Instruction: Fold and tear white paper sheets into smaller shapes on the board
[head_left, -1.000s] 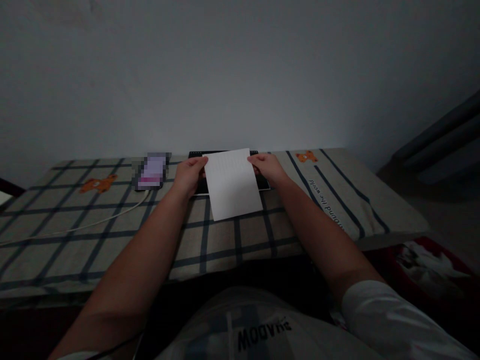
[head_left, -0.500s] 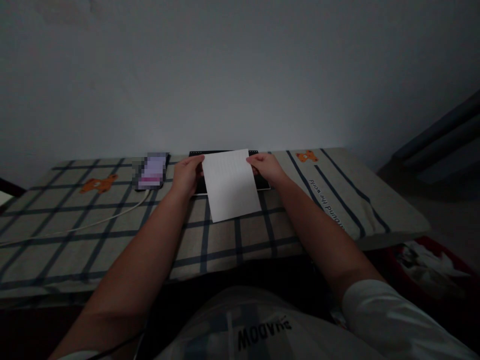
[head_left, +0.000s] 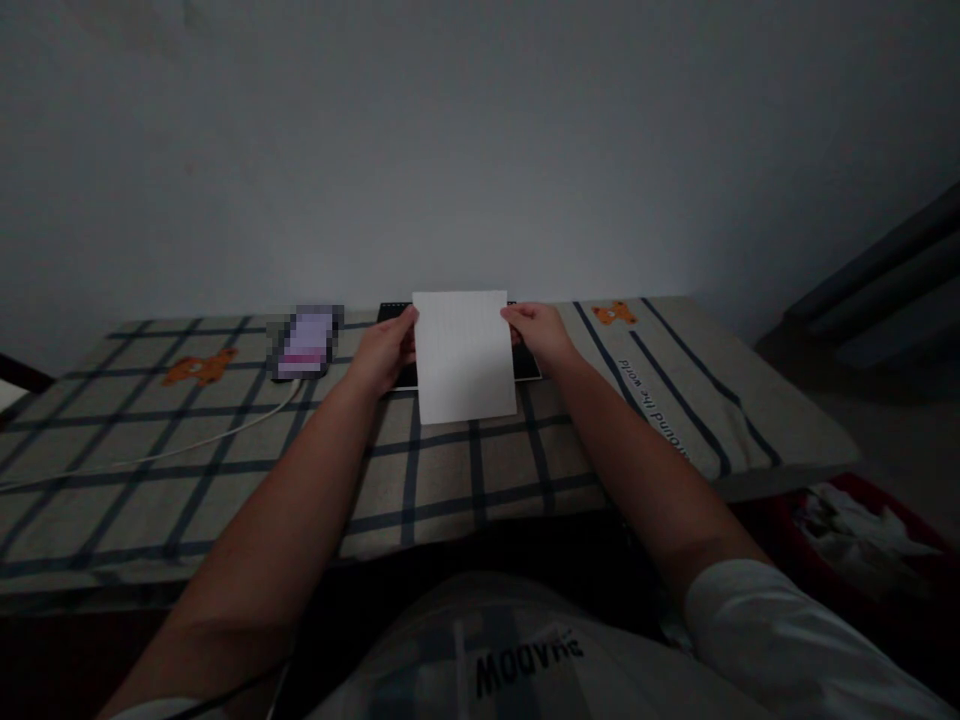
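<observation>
A white sheet of paper (head_left: pixel 465 360) with faint lines is held up by both hands near its upper corners. My left hand (head_left: pixel 384 350) pinches the left edge between thumb and fingers. On the opposite edge, my right hand (head_left: pixel 541 335) grips the sheet the same way. Behind and below the paper lies a flat black notebook or pad (head_left: pixel 395 314) with a row of small holes or binding marks along its far edge. The sheet covers most of it.
A checked tablecloth (head_left: pixel 442 490) with printed bears covers the table, which meets a bare wall (head_left: pixel 480 150). To the left lies a phone (head_left: pixel 306 340) with a white cable (head_left: pixel 225 432). A red bin (head_left: pixel 862 490) holding crumpled tissues stands below the table's right end.
The paper has turned from a slant to nearly straight, and its lower edge has risen. Both hands have shifted slightly to the right while keeping their grip.
</observation>
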